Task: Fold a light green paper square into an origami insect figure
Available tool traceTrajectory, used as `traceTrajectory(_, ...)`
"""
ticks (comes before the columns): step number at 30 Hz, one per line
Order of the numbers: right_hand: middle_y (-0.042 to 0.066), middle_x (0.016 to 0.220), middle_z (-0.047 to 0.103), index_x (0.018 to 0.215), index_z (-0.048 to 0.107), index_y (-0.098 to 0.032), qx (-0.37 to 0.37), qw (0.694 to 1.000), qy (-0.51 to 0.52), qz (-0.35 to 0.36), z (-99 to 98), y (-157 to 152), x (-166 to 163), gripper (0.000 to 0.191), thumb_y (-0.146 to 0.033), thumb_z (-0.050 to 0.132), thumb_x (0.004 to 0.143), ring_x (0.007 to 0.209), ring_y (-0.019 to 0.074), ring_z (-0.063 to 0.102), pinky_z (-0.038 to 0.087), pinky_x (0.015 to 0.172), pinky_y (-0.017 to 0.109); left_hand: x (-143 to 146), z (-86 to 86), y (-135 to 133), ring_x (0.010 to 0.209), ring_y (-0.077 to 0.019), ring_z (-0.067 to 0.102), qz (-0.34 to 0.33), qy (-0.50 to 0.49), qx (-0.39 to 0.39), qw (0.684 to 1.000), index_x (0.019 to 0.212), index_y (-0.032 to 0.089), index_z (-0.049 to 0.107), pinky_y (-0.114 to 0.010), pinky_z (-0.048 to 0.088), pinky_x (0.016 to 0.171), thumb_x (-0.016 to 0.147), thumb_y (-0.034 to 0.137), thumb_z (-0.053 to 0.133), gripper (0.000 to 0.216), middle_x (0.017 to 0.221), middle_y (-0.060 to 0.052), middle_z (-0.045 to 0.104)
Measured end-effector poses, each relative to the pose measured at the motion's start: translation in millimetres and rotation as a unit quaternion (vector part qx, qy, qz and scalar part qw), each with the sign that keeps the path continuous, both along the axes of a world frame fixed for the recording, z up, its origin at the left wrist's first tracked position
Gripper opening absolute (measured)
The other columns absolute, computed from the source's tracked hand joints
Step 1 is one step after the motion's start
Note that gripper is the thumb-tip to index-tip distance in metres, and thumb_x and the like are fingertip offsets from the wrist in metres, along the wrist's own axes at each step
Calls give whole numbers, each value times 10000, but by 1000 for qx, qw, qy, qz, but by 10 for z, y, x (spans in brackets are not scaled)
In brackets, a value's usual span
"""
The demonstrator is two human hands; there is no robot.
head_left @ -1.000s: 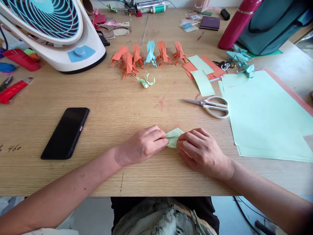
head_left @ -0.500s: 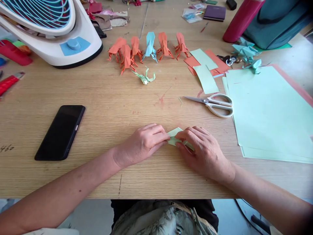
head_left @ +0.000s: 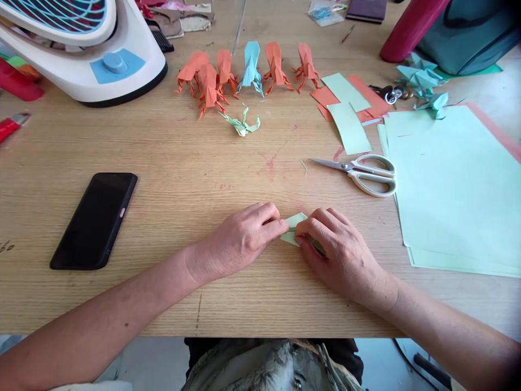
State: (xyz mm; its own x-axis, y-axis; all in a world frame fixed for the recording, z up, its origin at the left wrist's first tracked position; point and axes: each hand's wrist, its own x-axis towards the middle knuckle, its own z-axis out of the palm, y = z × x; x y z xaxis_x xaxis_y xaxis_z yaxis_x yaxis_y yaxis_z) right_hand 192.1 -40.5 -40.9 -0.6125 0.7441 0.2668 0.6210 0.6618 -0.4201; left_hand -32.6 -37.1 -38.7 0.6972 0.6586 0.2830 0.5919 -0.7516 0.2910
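Note:
A small folded piece of pale green paper (head_left: pixel 293 221) lies on the table between my hands, near the front edge. My left hand (head_left: pixel 250 233) pinches its left end, with thumb and fingers pressed together. On the right side, my right hand (head_left: pixel 336 247) grips the paper with bent fingers and covers much of it. A narrow fold runs along the paper's middle. Beyond my hands lie scissors (head_left: pixel 362 172) with pale handles, their blades pointing left.
Several orange folded-paper figures (head_left: pixel 275 68), a blue one (head_left: pixel 251 68) and a pale green one (head_left: pixel 243 124) stand farther back. A phone (head_left: pixel 94 220) lies left, below a white fan (head_left: pixel 130 65). Green sheets (head_left: pixel 459 184) cover the right side. A red bottle (head_left: pixel 413 30) stands behind.
My left thumb and fingers have shifted slightly right along the folded paper. My right hand keeps its grip. The whole view has tilted a little, so the far objects sit higher.

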Motion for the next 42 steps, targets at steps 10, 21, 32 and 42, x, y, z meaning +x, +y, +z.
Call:
traceTrajectory(10,66,889,533,917,611,-184,-26,999,30,-9,9,-19,7,163,-70,495,921,772,181,506,451,699,342,16,23,17,832,-153,528,4,25,-10,1000,981,161,643,-265,476,746,987,60,448,220,912,-40,547)
traceTrajectory(21,69,894,544,905,619,-161,-26,999,40,-2,15,-12,25,145,-56,518,913,784,178,519,461,699,342,-169,18,-14,946,-142,615,4,-105,-38,994,1110,128,656,-258,529,821,967,-6,433,297,1022,-77,642)
traceTrajectory(32,65,874,545,882,610,-156,-24,999,42,3,7,-3,24,138,-73,510,930,798,186,522,465,729,352,-373,20,-194,987,-228,632,-35,82,163,983,1295,46,595,-366,585,817,947,24,551,351,1139,-109,711)
traceTrajectory(42,61,870,542,855,579,-172,-20,999,38,5,-1,0,29,149,-42,521,899,788,187,514,453,722,352,-450,82,-206,1132,-227,628,-42,90,120,988,1382,45,529,-382,564,976,973,6,473,415,1319,-127,659)
